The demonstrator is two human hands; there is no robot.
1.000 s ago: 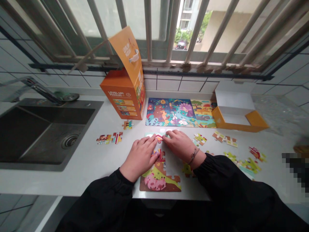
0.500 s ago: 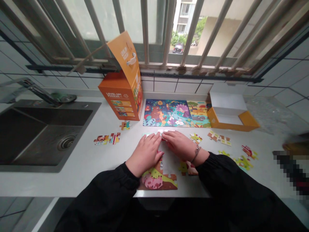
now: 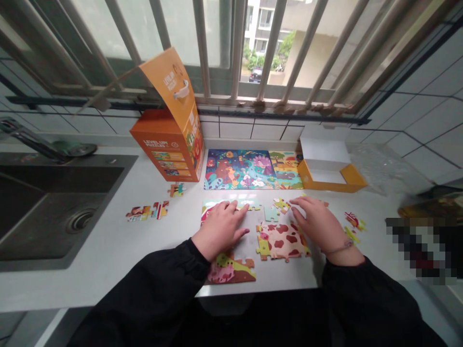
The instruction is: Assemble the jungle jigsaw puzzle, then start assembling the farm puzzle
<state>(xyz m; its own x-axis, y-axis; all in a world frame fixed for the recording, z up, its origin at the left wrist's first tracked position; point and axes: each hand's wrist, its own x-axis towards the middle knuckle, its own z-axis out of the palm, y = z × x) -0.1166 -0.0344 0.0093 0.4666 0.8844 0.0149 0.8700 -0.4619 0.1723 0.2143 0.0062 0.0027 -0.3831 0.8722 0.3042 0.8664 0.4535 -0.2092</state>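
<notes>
My left hand (image 3: 221, 227) lies flat, fingers apart, on a partly joined jigsaw puzzle with a red barn at its upper left and a pink pig section (image 3: 222, 273) at the bottom. It covers the puzzle's middle. To its right is a joined cow-patterned puzzle section (image 3: 284, 241), white with brown spots. A pale green puzzle piece (image 3: 270, 213) lies just above that section. My right hand (image 3: 320, 222) hovers by the cow section's right side, thumb and fingers apart. Its fingertips are near a yellow-green puzzle piece (image 3: 281, 205); I cannot tell whether they touch it.
Behind stand an orange puzzle box (image 3: 162, 149) and an open yellow box (image 3: 325, 180), with finished puzzles (image 3: 238, 168) between them. Loose pieces lie left (image 3: 148, 211) and right (image 3: 352, 220). A sink (image 3: 104, 217) borders the counter on the left; clear plastic (image 3: 383, 164) lies at right.
My right hand has moved right and away from my left hand, uncovering the cow section and the pale green piece. My left hand stays on the puzzle. The view has shifted slightly right.
</notes>
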